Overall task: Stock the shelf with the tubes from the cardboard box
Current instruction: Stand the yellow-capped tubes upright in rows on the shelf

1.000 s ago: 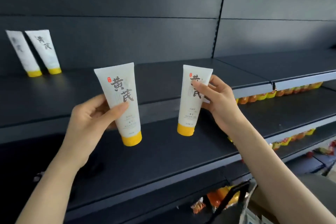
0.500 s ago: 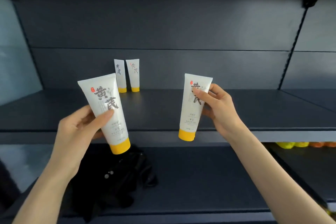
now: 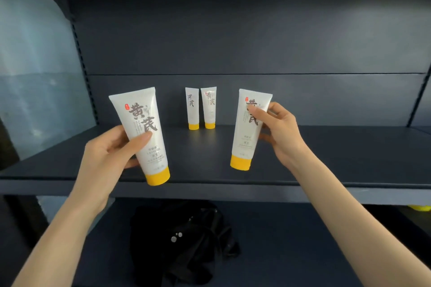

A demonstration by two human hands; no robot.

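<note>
My left hand (image 3: 109, 154) grips a white tube with a yellow cap (image 3: 142, 133), cap down and tilted, over the front edge of the dark shelf (image 3: 338, 161). My right hand (image 3: 282, 133) holds a second white tube (image 3: 247, 133) by its upper part, cap down, above the shelf surface. Two more white tubes (image 3: 193, 108) (image 3: 209, 107) stand side by side on their yellow caps against the shelf's back wall, between my hands. The cardboard box is out of view.
A black bundle of cloth (image 3: 184, 242) lies on the lower shelf (image 3: 291, 247) beneath my hands. A pale side panel (image 3: 35, 72) closes the shelf on the left. Yellow items (image 3: 419, 207) peek out at the right under the shelf edge.
The view has swung left and moved closer, bringing the two standing tubes to the centre. Both hands have carried their tubes up over the shelf, keeping the same grip.
</note>
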